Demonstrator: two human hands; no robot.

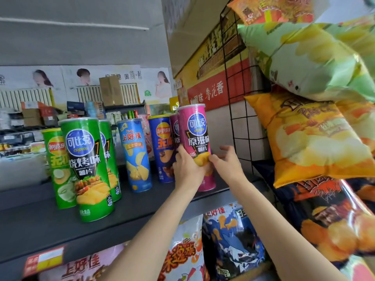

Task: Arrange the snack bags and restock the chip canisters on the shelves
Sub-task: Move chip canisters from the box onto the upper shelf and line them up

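Shelf count: three green canisters [87,169], two blue canisters [137,155], two pink canisters [196,138], two hands [185,169] on front pink.
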